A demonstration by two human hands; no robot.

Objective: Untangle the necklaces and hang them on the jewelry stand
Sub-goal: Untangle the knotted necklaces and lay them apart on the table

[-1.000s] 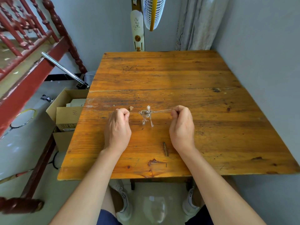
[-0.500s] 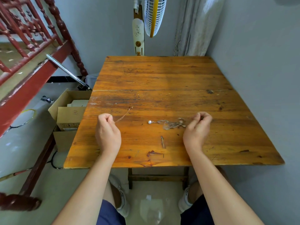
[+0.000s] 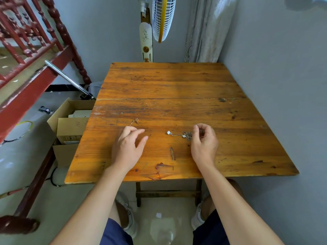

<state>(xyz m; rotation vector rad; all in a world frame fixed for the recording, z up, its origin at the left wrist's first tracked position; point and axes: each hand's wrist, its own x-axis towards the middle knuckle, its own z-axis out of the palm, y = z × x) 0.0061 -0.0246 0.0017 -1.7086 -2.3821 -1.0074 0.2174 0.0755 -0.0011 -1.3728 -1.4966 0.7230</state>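
A thin gold necklace (image 3: 134, 121) with a small pendant lies on the wooden table (image 3: 169, 82), just beyond my left hand (image 3: 127, 149). That hand hovers over the table with its fingers spread and nothing in it. A silver necklace (image 3: 186, 136) sits bunched in a small pile, its round pendant (image 3: 169, 132) trailing out to the left. My right hand (image 3: 203, 144) rests right beside the pile, fingers loosely curled and apart; the chain's right end is hidden behind the index finger. No jewelry stand is in view.
A grey wall runs along the table's right side, with a curtain (image 3: 203, 29) and a standing fan (image 3: 161, 18) behind it. Open cardboard boxes (image 3: 70, 124) sit on the floor to the left, below a red wooden railing (image 3: 31, 55).
The tangle has come apart into two necklaces lying apart on the table. My left hand has let go of the gold chain and spread its fingers. My right hand's pinch has loosened.
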